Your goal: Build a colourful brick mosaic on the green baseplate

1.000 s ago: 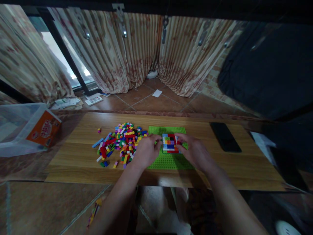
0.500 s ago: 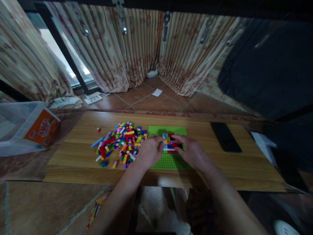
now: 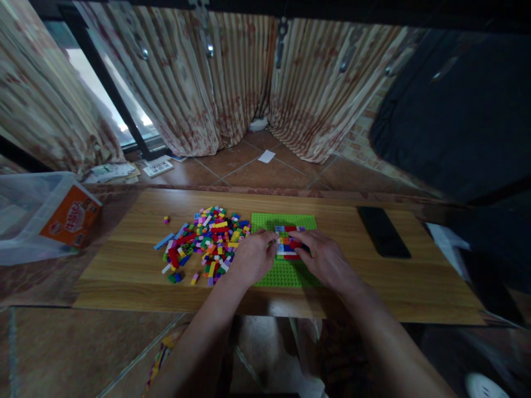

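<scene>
A block of coloured toy bricks [image 3: 286, 241] sits on a green studded baseplate [image 3: 286, 273], with rows of red, blue, white, orange and green. My left hand [image 3: 255, 254] is at the block's left side, thumb and fingers bent and pressed to its edge. From the right, my right hand [image 3: 321, 251] grips the other side, its index finger and thumb reaching over the bricks. My fingers hide part of the block's two sides. Left of the baseplate, close to my left hand, lies a loose heap of mixed toy bricks [image 3: 213, 237].
All this lies on a wooden table [image 3: 136, 265]. A black phone [image 3: 384, 232] rests toward the right end. A clear plastic bin [image 3: 29, 221] with an orange label stands at the left. Striped curtains [image 3: 232, 83] hang beyond the table, and papers [image 3: 266, 156] lie on the tiled floor.
My right hand's fingers have shifted slightly on the block, and a purple brick now shows at its far right corner. My left hand stays nearly where it was.
</scene>
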